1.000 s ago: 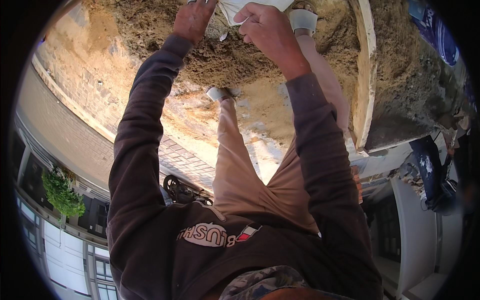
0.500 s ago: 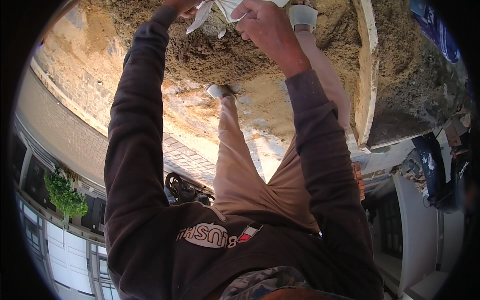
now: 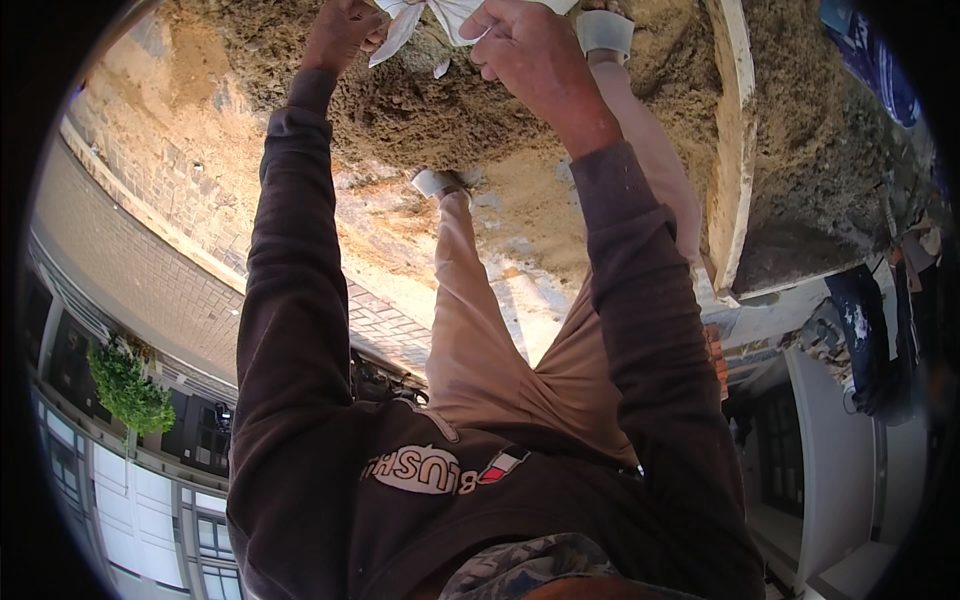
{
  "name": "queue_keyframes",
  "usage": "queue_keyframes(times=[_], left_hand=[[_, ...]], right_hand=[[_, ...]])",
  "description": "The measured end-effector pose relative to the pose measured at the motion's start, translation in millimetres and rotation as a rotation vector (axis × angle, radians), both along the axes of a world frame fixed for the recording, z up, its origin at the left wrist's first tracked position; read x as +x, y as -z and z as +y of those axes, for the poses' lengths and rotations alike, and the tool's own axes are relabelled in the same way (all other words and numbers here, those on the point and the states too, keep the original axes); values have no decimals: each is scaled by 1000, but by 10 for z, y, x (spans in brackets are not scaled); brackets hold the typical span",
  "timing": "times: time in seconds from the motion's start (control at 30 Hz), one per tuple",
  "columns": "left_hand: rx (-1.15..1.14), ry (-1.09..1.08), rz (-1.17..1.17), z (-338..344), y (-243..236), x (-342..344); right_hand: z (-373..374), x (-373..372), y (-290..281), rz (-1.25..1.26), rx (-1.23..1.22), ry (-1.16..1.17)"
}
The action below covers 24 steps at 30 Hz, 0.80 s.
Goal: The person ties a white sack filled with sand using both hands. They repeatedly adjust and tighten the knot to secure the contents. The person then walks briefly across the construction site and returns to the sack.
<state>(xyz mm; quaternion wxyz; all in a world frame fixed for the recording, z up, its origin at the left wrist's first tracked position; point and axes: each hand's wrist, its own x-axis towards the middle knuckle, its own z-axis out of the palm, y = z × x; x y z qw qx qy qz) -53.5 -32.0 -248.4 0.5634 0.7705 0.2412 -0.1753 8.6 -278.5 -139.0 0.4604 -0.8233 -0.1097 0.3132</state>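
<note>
Bag (image 3: 452, 14), white, thin, crumpled: far end of scene, centre, between the two hands, partly cut off by the view's edge. Contents out of sight, can't tell if full. Loose strip of it hangs toward the left hand.

Right hand (image 3: 522, 42): closed, thumb and fingers gripping the bag's right edge. Left hand (image 3: 345, 32): fingers curled at the bag's left side, just at the strip; can't tell whether it grips it.

Sand (image 3: 420, 118), brown and clumpy, lies under both hands. Small white scrap (image 3: 441, 69) on it, near the bag. Board (image 3: 739, 150), pale, stands on edge to the right, with grey-brown sand on its right side too. Far right, beyond the board: blue sack (image 3: 872, 62), shiny, contents can't tell.

Feet apart, in pale sandals: left sandal (image 3: 435, 184) nearer, right sandal (image 3: 606, 36) farther, near the right hand. Bricks (image 3: 716, 360), orange, right of the legs. Plant (image 3: 130, 390), green, left side, by a building.
</note>
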Motion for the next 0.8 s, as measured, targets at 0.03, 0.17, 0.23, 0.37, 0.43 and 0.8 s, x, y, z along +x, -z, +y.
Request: queue_keyframes(times=[0.03,0.17,0.23,0.37,0.43,0.8], left_hand=[[43,-34,-72,-27,4,-48],[359,145,-261,-131,-38,-134],[501,219,-346,-173,-105,-104],[718,414,-457,-207,-180,105],[692,456,-558,-172,-138,283],[280,17,-313,-264,234,549]], right_hand=[[4,-2,-5,-13,-4,-2],[27,-18,-16,-43,-7,-15],[36,-23,-19,-47,0,-16],[25,-28,-18,-28,-5,-27],[10,-37,-1,-10,-3,-26],[-69,-121,325,-37,44,21]])
